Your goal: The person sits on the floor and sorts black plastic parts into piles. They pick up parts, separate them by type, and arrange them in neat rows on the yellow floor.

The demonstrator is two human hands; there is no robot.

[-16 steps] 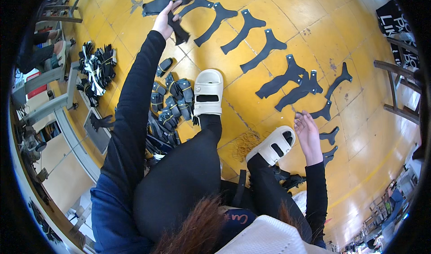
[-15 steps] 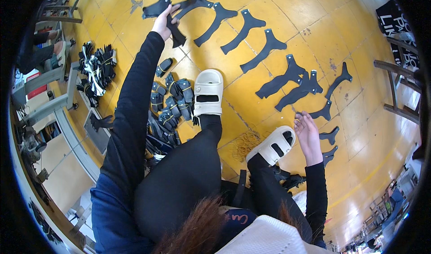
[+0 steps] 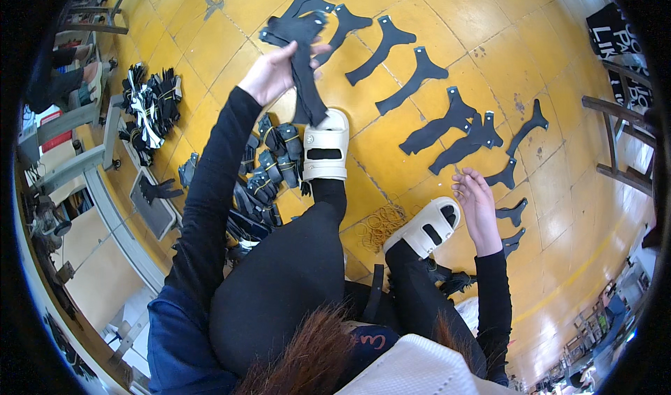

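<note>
My left hand is closed round a stack of dark grey, T-shaped fabric pieces, lifted above the floor near my left sandal. The stack's wide end points away from me and its narrow end hangs back toward the sandal. My right hand is raised beside the right sandal, its fingers loosely bent and apart, with nothing visible in them. Just beyond its fingertips lies a similar fabric piece. More such pieces, several with small white tags, form a curved row across the yellow floor.
Bundles tied with yellow bands lie left of my left sandal. A heap of loose yellow rubber bands sits left of my right sandal. Black and white bundles are farther left. A wooden stool stands at right.
My left hand has come nearer and to the right, bringing the stack of fabric pieces from the far left toward the left sandal. My right hand has barely moved.
</note>
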